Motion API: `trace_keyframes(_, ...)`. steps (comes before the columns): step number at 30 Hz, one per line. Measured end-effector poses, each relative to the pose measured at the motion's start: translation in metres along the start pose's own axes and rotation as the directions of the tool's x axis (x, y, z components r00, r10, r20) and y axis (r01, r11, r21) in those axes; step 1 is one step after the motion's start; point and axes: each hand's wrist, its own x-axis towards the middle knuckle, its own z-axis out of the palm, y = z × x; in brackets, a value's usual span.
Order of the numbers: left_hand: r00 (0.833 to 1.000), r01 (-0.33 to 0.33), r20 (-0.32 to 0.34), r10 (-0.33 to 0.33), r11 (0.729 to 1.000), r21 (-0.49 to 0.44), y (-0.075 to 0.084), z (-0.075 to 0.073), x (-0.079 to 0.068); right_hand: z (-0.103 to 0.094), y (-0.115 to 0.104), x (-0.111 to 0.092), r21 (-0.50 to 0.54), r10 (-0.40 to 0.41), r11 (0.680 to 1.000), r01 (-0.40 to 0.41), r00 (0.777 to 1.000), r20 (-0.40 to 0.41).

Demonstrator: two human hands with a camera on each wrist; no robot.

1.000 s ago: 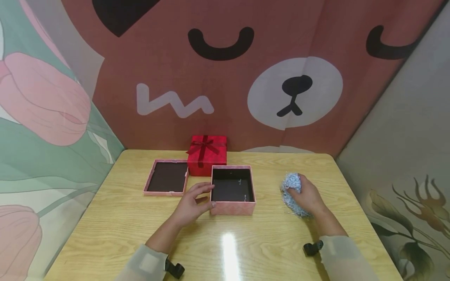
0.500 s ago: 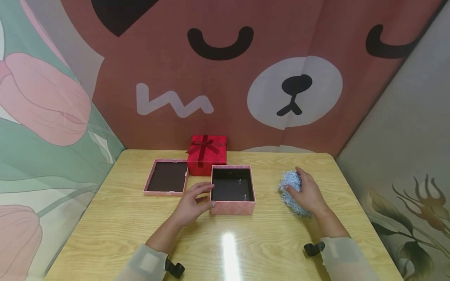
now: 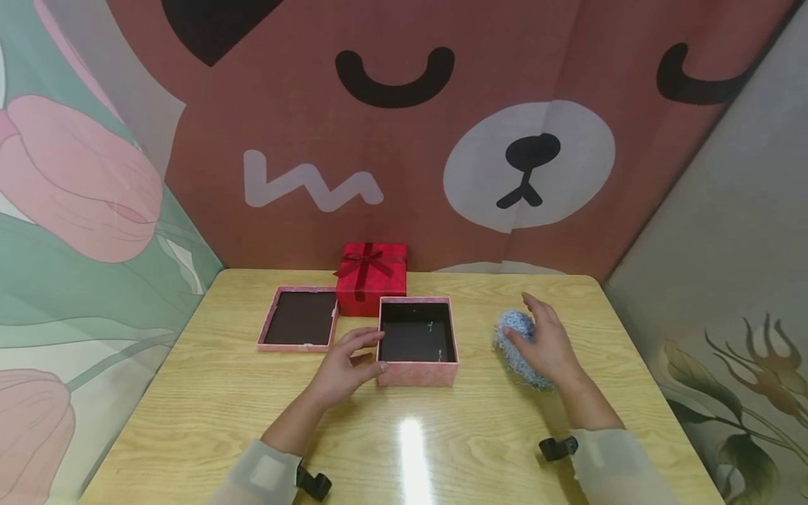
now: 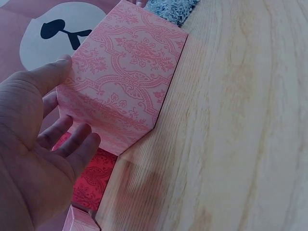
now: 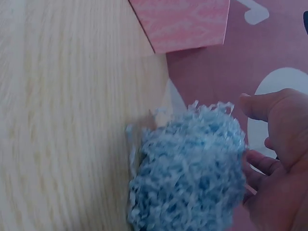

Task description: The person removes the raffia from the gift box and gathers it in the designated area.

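A pink patterned box point(image 3: 417, 375) stands lidless on the table, its dark inside facing up with a few pale paper shreds in it. My left hand point(image 3: 344, 368) touches the box's left side and near-left corner with thumb and loosely bent fingertips. To the right lies a clump of light-blue shredded paper point(image 3: 520, 351). Beside it my right hand point(image 3: 550, 347) is spread, thumb and fingers apart. In the right wrist view the fingers stand along the clump point(image 5: 192, 173); whether any fingertip touches it is hard to tell.
A pink lid point(image 3: 298, 348) lies inside-up at the left. Behind the box sits a red gift box point(image 3: 386, 280) with a dark ribbon bow. The wooden table point(image 3: 492, 449) meets a bear-printed curtain point(image 3: 303, 119) at the back.
My right hand's fingers have opened from around the shredded paper. Hand and clump have shifted slightly left. My left hand and the pink box have stayed in place.
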Motion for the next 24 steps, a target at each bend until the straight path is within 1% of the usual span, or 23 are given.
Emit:
trace_keyframes(3,1.000,0.000,0.004,0.001,1.000,-0.002,0.000,0.000,0.000,0.001,-0.006,0.001,0.033,-0.025,0.999,0.026,0.999,-0.027)
trace_keyframes(6,1.000,0.000,0.004,0.000,1.000,0.000,0.000,0.000,0.000,0.003,-0.014,0.001,0.066,-0.043,0.997,0.046,0.998,-0.037)
trace_keyframes(8,1.000,0.000,0.002,0.000,1.000,0.000,0.000,0.000,0.000,0.004,-0.019,0.000,0.092,-0.045,0.995,0.046,0.999,-0.022)
trace_keyframes(13,1.000,-0.017,0.015,0.018,1.000,-0.007,-0.020,-0.003,0.006,0.008,-0.033,-0.002,0.148,-0.043,0.988,0.040,0.999,0.019)
trace_keyframes(15,0.999,-0.024,0.021,0.024,1.000,-0.011,-0.028,-0.004,0.009,0.011,-0.039,-0.003,0.165,-0.044,0.985,0.040,0.999,0.022)
trace_keyframes(18,1.000,-0.024,0.017,0.024,1.000,-0.013,-0.028,-0.004,0.009,0.016,-0.047,-0.004,0.192,-0.063,0.980,0.056,0.998,0.030)
trace_keyframes(20,1.000,-0.024,0.012,0.024,1.000,-0.016,-0.029,-0.003,0.009,0.022,-0.051,-0.005,0.206,-0.093,0.975,0.084,0.995,0.034)
trace_keyframes(24,1.000,-0.024,0.007,0.024,1.000,-0.020,-0.029,-0.002,0.010,0.032,-0.056,-0.007,0.254,-0.143,0.960,0.119,0.987,0.075)
